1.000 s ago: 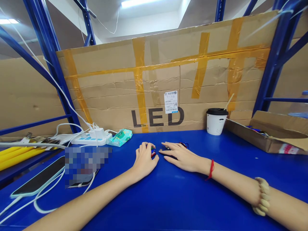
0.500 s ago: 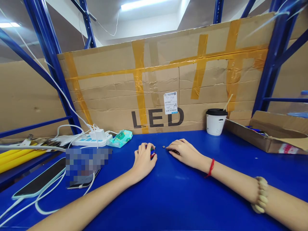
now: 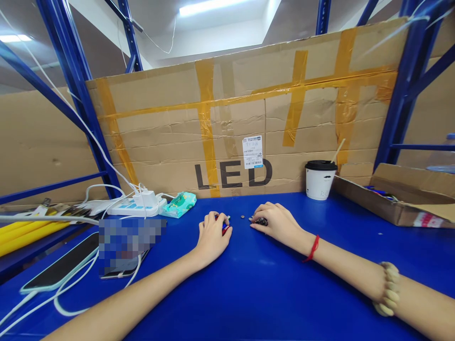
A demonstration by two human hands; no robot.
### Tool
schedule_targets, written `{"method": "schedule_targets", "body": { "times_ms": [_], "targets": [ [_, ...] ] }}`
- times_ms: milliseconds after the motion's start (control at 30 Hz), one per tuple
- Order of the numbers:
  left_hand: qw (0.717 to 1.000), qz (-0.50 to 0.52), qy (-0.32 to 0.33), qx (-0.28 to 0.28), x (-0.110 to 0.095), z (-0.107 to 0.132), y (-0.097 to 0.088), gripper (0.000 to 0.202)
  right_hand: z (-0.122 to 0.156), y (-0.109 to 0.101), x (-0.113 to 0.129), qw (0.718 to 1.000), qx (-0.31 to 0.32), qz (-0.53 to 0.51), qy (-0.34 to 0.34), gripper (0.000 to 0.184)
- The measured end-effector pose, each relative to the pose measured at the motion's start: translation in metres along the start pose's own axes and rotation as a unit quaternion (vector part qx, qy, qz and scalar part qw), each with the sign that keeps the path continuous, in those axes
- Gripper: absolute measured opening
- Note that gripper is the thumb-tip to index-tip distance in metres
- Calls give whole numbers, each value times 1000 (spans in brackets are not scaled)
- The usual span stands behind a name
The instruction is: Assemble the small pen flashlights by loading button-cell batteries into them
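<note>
Fingers curled, my left hand (image 3: 213, 240) rests on the blue tabletop (image 3: 241, 293) over a small red-and-blue object (image 3: 225, 230), mostly hidden beneath the fingers. To its right, my right hand (image 3: 276, 226) is bent around a cluster of small dark pieces (image 3: 262, 221), seen between thumb and fingers; their kind is too small to make out. Between the two hands lies a tiny round brownish piece (image 3: 242, 217), touched by neither.
A lidded paper cup (image 3: 318, 182) with a straw stands at back right, beside an open cardboard box (image 3: 394, 213). Left are a wipes packet (image 3: 180, 204), a power strip (image 3: 151, 208), a phone (image 3: 62, 260) and white cables. A cardboard panel (image 3: 159, 147) closes the back.
My right hand has shifted slightly right and its fingers have lifted, so more of the dark pieces shows. My left hand stays nearly still. The brownish piece lies where it was.
</note>
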State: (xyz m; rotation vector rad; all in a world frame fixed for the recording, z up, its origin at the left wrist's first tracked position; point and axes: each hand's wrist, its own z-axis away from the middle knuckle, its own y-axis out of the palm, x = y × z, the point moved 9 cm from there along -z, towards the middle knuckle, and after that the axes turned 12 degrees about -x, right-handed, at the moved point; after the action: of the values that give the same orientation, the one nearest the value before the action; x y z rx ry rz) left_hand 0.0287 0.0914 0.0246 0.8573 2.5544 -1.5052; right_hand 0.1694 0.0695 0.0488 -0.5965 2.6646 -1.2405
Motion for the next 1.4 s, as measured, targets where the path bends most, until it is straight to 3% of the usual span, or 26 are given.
{"method": "schedule_targets", "body": {
  "times_ms": [233, 500, 700, 867, 967, 1133, 1233, 1300, 1400],
  "targets": [
    [997, 23, 57, -42, -7, -1, -6, 7, 0, -6, -1, 999, 2, 17, 33, 17],
    [976, 140, 166, -31, -37, 4, -16, 8, 4, -3, 11, 997, 22, 67, -22, 19],
    [966, 219, 133, -42, -37, 5, -24, 10, 4, 0, 9, 999, 31, 36, -6, 15],
    [945, 280, 167, 7, -46, 9, -20, 11, 5, 0, 12, 999, 25, 17, -19, 18],
    [946, 283, 154, 27, -44, 10, -16, 16, 5, 0, 12, 1000, 21, 0, -21, 14],
    [954, 261, 146, -10, -40, 8, -21, 19, 4, 4, 2, 998, 20, -58, 30, 10],
    [951, 263, 161, -22, -42, 8, -24, 25, 4, 5, 3, 998, 19, -63, 25, 10],
    [953, 258, 160, -24, -42, 8, -23, 30, 3, 1, 7, 998, 2, -65, 8, 9],
    [954, 259, 151, -26, -41, 6, -21, 33, 0, -18, 14, 992, -78, -97, -6, 8]
  ]
}}
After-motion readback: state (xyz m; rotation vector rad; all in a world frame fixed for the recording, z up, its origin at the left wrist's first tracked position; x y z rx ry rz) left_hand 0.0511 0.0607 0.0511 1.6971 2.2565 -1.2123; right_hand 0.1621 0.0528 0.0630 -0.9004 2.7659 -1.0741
